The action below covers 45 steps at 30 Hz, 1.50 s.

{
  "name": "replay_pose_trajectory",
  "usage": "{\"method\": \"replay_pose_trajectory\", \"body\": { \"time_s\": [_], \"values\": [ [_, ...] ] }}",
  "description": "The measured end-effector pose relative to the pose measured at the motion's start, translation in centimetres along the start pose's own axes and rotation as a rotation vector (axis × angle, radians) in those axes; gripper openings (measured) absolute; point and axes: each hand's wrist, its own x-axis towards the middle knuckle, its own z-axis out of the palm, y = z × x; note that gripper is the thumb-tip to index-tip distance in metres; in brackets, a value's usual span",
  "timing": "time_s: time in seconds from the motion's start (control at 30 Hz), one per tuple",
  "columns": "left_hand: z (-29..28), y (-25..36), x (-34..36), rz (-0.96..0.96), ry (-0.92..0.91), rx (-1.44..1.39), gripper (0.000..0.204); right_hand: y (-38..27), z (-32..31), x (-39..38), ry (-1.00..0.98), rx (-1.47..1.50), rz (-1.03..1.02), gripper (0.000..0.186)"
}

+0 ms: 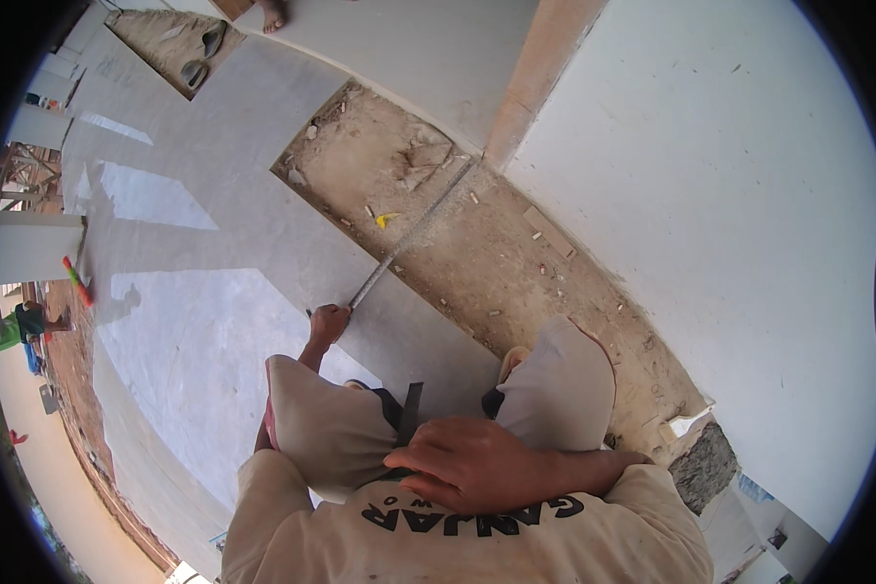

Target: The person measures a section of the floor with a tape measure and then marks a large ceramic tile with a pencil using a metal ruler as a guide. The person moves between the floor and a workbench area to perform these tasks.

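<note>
Left grip [329, 323] clenched on the near end of a long grey strip [411, 236], I crouch on a smooth grey floor [253, 97] as the strip's length reaches out over a sunken bed of bare earth [516, 268] toward the foot of a wooden doorpost [535, 83]. Whether its far tip touches the post or stops just beside it, I cannot tell. My right grip [467, 464] lies over my lap, fingers bent, beside a black strap [411, 414]; I cannot tell whether it grasps anything.

By my reading, the step in hand is steadying the strip across the gap, with only 1 end under control. The next move, I judge, calls for a firm hold and a straight line, since the long free length could swing or slip at the floor's edge.

Beside the strip lies a small yellow scrap [385, 220]; a white brush [688, 421] rests near the white wall [711, 195] on my right. At upper left, 2 dark sandals [196, 73] sit in another earth patch, near another person's bare foot [273, 15], while a person in green [10, 333] appears at far left
</note>
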Motion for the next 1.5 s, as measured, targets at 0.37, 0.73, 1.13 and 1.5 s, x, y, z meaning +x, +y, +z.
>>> {"method": "replay_pose_trajectory", "body": {
  "time_s": [0.37, 0.73, 1.13, 1.5],
  "values": [
    [-0.1, 0.6, 0.3, -0.037, 0.012, 0.028, 0.038, 0.1, -0.2, 0.0, 0.02, 0.013, 0.0, 0.024],
    [0.2, -0.4, 0.9, 0.095, 0.051, 0.043, 0.036, 0.5, 0.0, 0.1, 0.06, 0.004, -0.072, 0.033],
    [0.0, -0.5, 1.2, 0.06, 0.031, 0.032, 0.035, 0.0, 0.1, -0.2, 0.027, -0.025, -0.035, 0.032],
    [-0.2, 1.1, 0.3, 0.059, 0.027, 0.08, 0.035, 0.0, 0.3, -0.5, 0.005, -0.026, -0.041, 0.03]
  ]
}}
